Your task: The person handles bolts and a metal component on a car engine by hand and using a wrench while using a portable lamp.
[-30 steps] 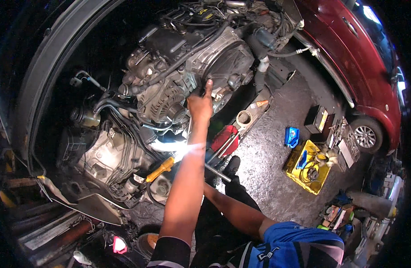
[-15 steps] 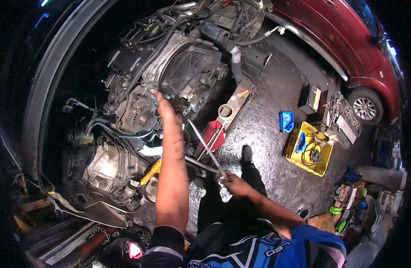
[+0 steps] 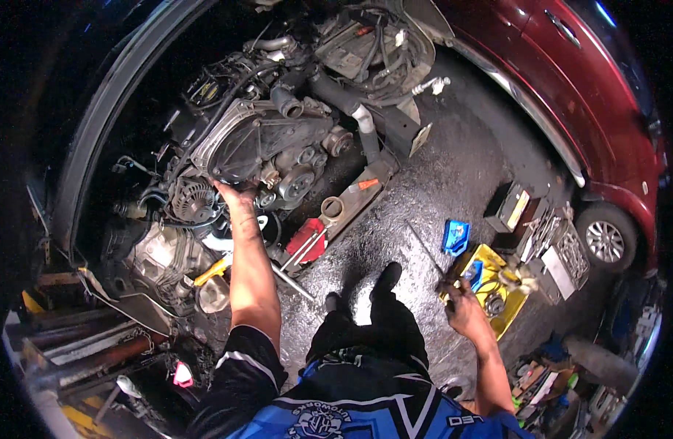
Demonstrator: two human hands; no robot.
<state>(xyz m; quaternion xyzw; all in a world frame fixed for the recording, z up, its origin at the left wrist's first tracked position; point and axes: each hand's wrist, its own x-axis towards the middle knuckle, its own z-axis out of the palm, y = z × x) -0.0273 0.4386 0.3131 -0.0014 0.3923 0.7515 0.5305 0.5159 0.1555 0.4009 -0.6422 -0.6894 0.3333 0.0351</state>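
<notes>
My left hand (image 3: 235, 196) rests on the greasy engine (image 3: 241, 146), fingers apart, between the finned alternator (image 3: 193, 200) and the pulleys (image 3: 297, 181). Some of its fingertips are lost in the dark parts. Out to the right, my right hand (image 3: 464, 311) is closed round the lower end of a long, thin metal bar (image 3: 425, 249). The bar slants up and to the left over the wet floor, apart from the engine. The hand is beside a yellow crate (image 3: 506, 325) and partly overlaps it.
A blue container (image 3: 455, 238), a black battery (image 3: 506, 208) and a tray of wrenches (image 3: 570, 245) stand to the right. Beyond them is a red car (image 3: 563, 88). A red object (image 3: 305, 243) with rods lies by the engine, near an orange-handled tool (image 3: 364, 184).
My right hand has swung right with the metal bar, away from the engine to beside the yellow crate. My left hand stays at the engine. The whole view has shifted.
</notes>
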